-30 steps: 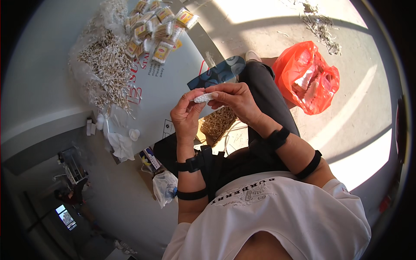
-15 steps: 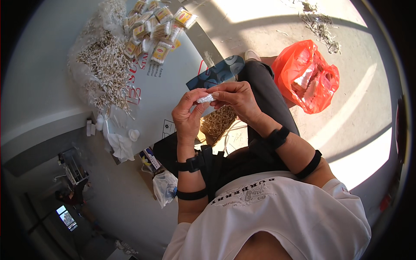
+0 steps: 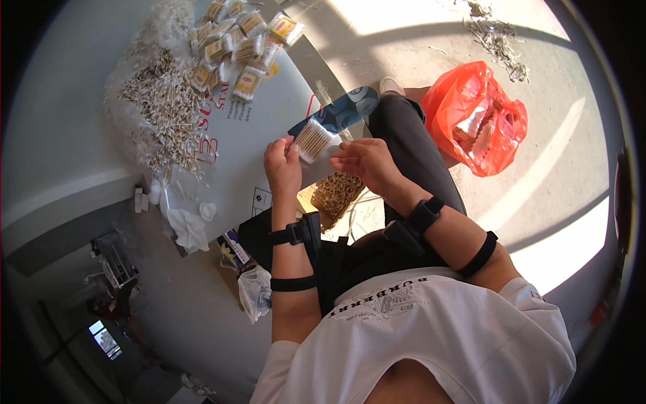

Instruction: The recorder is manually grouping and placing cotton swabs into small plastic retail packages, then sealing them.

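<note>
A flat pack of cotton swabs (image 3: 313, 141), with pale sticks and white tips, is held up over the table's near edge. My left hand (image 3: 282, 165) pinches the pack's left side between thumb and fingers. To the right of the pack, my right hand (image 3: 367, 163) has its fingers stretched out and slightly apart, close to the pack's clear right end. Whether its fingertips touch the clear film there, I cannot make out. Below both hands, a box of loose swabs or sticks (image 3: 338, 195) is partly in view.
On the table (image 3: 269, 121) lie a large heap of loose cotton swabs (image 3: 165, 101) in clear plastic and a pile of finished-looking swab packs (image 3: 245, 44). A blue patterned card (image 3: 350, 111) crosses the table's edge. An open red plastic bag (image 3: 474, 121) holding packs stands right of my leg.
My hands have moved apart. The white bundle pinched between both hands now shows as a flat swab pack in my left hand, and my right fingers have opened.
</note>
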A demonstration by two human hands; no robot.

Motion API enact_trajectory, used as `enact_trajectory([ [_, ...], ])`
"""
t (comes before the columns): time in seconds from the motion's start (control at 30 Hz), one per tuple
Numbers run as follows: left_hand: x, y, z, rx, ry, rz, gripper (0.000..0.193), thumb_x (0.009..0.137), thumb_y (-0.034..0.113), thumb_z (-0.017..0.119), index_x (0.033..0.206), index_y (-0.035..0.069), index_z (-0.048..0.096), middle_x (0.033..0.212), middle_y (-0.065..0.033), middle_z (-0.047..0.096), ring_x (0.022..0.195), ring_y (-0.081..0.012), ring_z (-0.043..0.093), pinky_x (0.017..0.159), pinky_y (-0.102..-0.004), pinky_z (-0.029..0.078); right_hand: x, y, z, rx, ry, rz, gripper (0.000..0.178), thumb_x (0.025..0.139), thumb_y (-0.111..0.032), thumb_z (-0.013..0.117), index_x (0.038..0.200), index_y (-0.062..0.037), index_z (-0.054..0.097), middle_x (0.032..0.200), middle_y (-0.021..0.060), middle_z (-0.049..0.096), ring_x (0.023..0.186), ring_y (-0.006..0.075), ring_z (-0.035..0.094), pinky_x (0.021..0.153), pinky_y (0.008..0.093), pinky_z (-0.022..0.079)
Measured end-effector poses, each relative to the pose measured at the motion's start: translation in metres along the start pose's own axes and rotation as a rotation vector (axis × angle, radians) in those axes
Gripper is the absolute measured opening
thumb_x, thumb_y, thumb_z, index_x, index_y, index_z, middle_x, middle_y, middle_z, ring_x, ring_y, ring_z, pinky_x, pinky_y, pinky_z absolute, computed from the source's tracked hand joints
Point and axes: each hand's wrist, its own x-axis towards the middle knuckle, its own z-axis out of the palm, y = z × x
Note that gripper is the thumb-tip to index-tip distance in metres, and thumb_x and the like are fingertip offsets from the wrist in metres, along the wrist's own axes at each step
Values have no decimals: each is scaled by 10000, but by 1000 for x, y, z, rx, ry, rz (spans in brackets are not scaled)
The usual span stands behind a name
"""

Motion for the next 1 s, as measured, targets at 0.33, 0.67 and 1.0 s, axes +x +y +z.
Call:
enact_trajectory([
  [0.33, -17, 16, 64, 815, 157, 231, 762, 913, 475, 502, 1440, -9, 240, 1508, -235, 233, 1414, -363, 205, 1130, -519, 174, 4, 1, -12, -183, 55, -36, 150, 916, -74, 557, 888, 64, 608, 786, 158, 666, 647, 211, 678, 564, 286, 565],
  [0.67, -12, 10, 68, 836, 204, 201, 833, 900, 545, 469, 1435, -47, 227, 1504, -257, 223, 1422, -371, 172, 1135, -525, 140, 7, 5, -8, -429, 59, -127, 155, 920, -99, 578, 838, 22, 630, 734, 96, 665, 566, 145, 655, 450, 214, 486],
  [1.0, -16, 17, 63, 846, 138, 217, 762, 941, 510, 412, 1439, -42, 243, 1509, -261, 211, 1427, -370, 158, 1139, -535, 81, 9, 5, -11, -523, 88, -192, 138, 908, -76, 583, 821, 23, 624, 689, 63, 649, 538, 99, 621, 446, 193, 448],
])
